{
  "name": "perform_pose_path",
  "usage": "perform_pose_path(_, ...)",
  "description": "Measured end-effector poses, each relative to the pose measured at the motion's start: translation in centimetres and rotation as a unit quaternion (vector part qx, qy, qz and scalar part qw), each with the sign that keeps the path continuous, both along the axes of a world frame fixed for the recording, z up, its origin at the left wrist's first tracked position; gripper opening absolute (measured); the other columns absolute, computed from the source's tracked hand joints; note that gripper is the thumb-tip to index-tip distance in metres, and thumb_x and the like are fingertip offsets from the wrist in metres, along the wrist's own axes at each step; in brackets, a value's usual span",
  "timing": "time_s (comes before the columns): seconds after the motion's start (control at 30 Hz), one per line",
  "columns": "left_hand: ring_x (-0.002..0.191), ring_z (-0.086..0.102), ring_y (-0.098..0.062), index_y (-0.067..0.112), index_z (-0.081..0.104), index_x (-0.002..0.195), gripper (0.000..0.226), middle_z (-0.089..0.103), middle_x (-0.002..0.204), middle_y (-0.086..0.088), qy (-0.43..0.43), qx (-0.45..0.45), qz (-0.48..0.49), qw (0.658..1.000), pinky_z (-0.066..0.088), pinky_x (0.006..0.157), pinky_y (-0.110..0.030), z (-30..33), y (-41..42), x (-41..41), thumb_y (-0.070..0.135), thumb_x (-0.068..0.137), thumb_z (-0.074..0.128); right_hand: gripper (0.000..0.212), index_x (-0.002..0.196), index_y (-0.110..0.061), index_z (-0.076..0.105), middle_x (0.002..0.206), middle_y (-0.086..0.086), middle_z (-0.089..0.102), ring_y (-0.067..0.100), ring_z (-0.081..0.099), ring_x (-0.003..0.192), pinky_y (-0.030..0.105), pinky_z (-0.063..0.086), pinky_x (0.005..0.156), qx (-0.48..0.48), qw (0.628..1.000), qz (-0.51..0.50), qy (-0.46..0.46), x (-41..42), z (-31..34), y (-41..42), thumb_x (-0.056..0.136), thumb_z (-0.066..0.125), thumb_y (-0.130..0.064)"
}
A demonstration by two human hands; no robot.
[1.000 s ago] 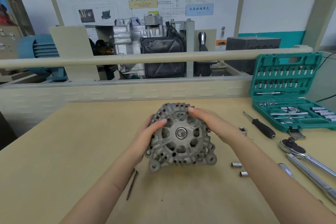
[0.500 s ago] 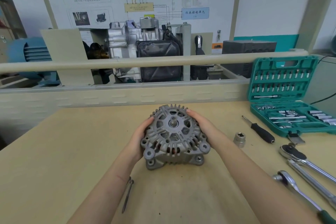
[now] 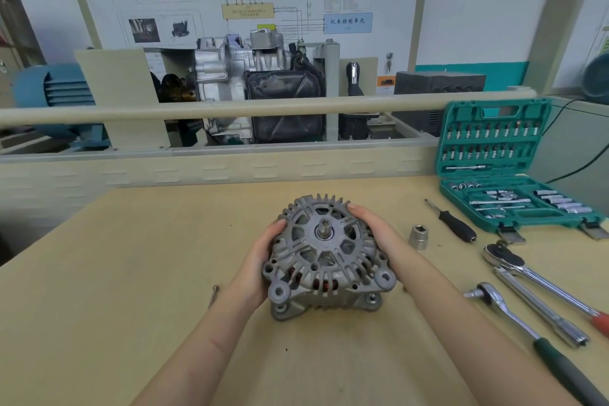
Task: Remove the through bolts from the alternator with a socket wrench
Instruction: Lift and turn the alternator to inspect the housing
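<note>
Head-camera view showed the alternator (image 3: 324, 257) sitting on the tan workbench (image 3: 131, 273) near its middle, shaft end up and tilted slightly toward the viewer. The left hand (image 3: 260, 267) cupped its left flank, fingers curled round the finned housing; the right hand (image 3: 372, 234) wrapped the upper right rim in the same way. Both hands gripped it and neither held a tool.

Judging by the cast metal body and the copper windings visible through the slots, the alternator would likely be heavy, rigid and awkward to turn one-handed. The fins and mounting ears gave firm purchase, so the sides of the housing looked the safest place to hold; the protruding shaft seemed a poorer grip.

To the right, well apart from the alternator, lay a loose socket (image 3: 418, 236), a small black-handled driver (image 3: 453, 222), two ratchets, one red-handled (image 3: 534, 280) and one green-handled (image 3: 527, 330), plus a tubular socket bar (image 3: 540, 310) between them. An open green socket set case (image 3: 504, 175) stood at the bench's far right. A thin rod, possibly a removed bolt (image 3: 215, 295), lay just beside the left wrist.

Bare bench stretched to the left and in front, giving room to rotate the unit; a raised barrier rail (image 3: 263, 107) bounded the far edge.
</note>
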State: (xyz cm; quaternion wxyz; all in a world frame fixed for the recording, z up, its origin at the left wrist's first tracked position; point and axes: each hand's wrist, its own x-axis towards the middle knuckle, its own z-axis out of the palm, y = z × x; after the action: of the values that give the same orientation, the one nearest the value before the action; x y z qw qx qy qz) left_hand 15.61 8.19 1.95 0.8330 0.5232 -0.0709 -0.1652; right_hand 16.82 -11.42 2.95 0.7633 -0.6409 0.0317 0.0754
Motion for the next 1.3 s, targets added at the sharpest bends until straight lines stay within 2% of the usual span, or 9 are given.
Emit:
perform_pose_path(0.23, 0.120, 0.048, -0.017, 0.017, 0.043, 0.132, 0.056, 0.050, 0.134, -0.001, -0.143, 0.144, 0.016, 0.979, 0.040, 0.099, -0.035, -1.6, 1.3, -4.3, 0.046, 0.084, 0.050, 0.032, 0.092, -0.014, 0.068, 0.085, 0.008, 0.073, 0.022, 0.070, 0.074, 0.027, 0.054, 0.056, 0.109, 0.994, 0.014, 0.004, -4.0, -0.5, -0.8, 0.085, 0.051, -0.040)
perform_pose_path(0.33, 0.131, 0.024, 0.004, 0.018, 0.007, 0.143, 0.121, 0.022, 0.143, 0.020, -0.235, 0.299, -0.018, 0.925, 0.021, 0.107, -0.014, -3.5, 3.4, -5.5, 0.066, 0.052, 0.071, 0.040, 0.096, -0.016, 0.063, 0.100, 0.009, 0.069, 0.025, 0.067, 0.087, 0.035, 0.053, 0.063, 0.179, 0.983, -0.032, -0.001, -5.3, -2.0, -1.5, 0.089, 0.040, -0.047)
perform_pose_path(0.4, 0.131, 0.016, 0.012, 0.027, -0.003, 0.142, 0.130, 0.016, 0.143, 0.028, -0.300, 0.391, -0.061, 0.868, 0.016, 0.104, -0.006, -4.7, 4.0, -6.5, 0.061, 0.046, 0.077, 0.042, 0.102, -0.018, 0.060, 0.110, 0.007, 0.064, 0.024, 0.062, 0.098, 0.038, 0.050, 0.071, 0.193, 0.980, -0.046, -0.010, -5.6, -1.9, -1.5, 0.091, 0.035, -0.049)
perform_pose_path(0.53, 0.130, 0.027, 0.008, 0.040, -0.020, 0.134, 0.136, 0.023, 0.143, 0.019, -0.293, 0.322, -0.022, 0.900, 0.025, 0.105, -0.014, -3.9, 2.1, -6.2, 0.044, 0.048, 0.085, 0.045, 0.111, -0.010, 0.058, 0.101, 0.009, 0.070, 0.023, 0.067, 0.091, 0.032, 0.056, 0.066, 0.240, 0.969, -0.009, -0.056, -5.6, -1.0, 0.0, 0.078, 0.047, -0.040)
perform_pose_path(0.63, 0.123, 0.034, 0.012, 0.036, -0.008, 0.133, 0.125, 0.025, 0.142, 0.009, -0.303, 0.261, 0.046, 0.915, 0.031, 0.094, -0.004, -3.2, 0.6, -5.7, 0.025, 0.050, 0.083, 0.042, 0.113, -0.013, 0.058, 0.104, 0.004, 0.069, 0.019, 0.066, 0.096, 0.030, 0.055, 0.071, 0.203, 0.973, -0.012, -0.111, -5.3, -1.0, 0.2, 0.077, 0.048, -0.034)
perform_pose_path(0.83, 0.125, 0.040, -0.002, 0.030, 0.013, 0.135, 0.117, 0.035, 0.140, 0.005, -0.328, 0.222, 0.079, 0.915, 0.036, 0.096, -0.013, -2.5, 0.2, -5.4, 0.041, 0.044, 0.086, 0.035, 0.105, -0.009, 0.063, 0.103, 0.011, 0.068, 0.025, 0.066, 0.095, 0.038, 0.055, 0.077, 0.225, 0.964, -0.001, -0.139, -4.8, -0.9, 0.1, 0.078, 0.051, -0.028)
perform_pose_path(1.1, 0.113, 0.047, 0.006, 0.035, 0.026, 0.133, 0.116, 0.043, 0.130, 0.018, -0.282, 0.295, 0.076, 0.910, 0.041, 0.090, -0.008, 0.5, -1.5, -1.6, 0.053, 0.034, 0.084, 0.035, 0.100, -0.006, 0.060, 0.089, 0.012, 0.070, 0.027, 0.067, 0.082, 0.036, 0.053, 0.064, 0.252, 0.966, -0.059, -0.007, -2.8, 0.8, -0.8, 0.086, 0.048, -0.037)
perform_pose_path(1.17, 0.108, 0.055, -0.004, 0.027, 0.043, 0.125, 0.095, 0.056, 0.120, 0.011, -0.276, 0.313, 0.059, 0.907, 0.047, 0.089, -0.019, 1.8, -2.2, 0.0, 0.048, 0.041, 0.082, 0.041, 0.100, -0.004, 0.058, 0.091, 0.014, 0.068, 0.027, 0.065, 0.083, 0.035, 0.048, 0.065, 0.241, 0.965, -0.093, 0.035, -2.0, 0.9, -1.3, 0.092, 0.043, -0.041)
perform_pose_path(1.3, 0.089, 0.060, 0.007, 0.033, 0.053, 0.102, 0.058, 0.063, 0.101, 0.015, -0.265, 0.278, 0.066, 0.921, 0.045, 0.066, -0.006, 2.1, -3.0, 1.2, 0.040, 0.053, 0.084, 0.042, 0.090, -0.006, 0.060, 0.076, 0.010, 0.071, 0.018, 0.067, 0.070, 0.029, 0.045, 0.059, 0.199, 0.973, -0.108, 0.055, -1.1, 1.1, -1.8, 0.092, 0.042, -0.043)
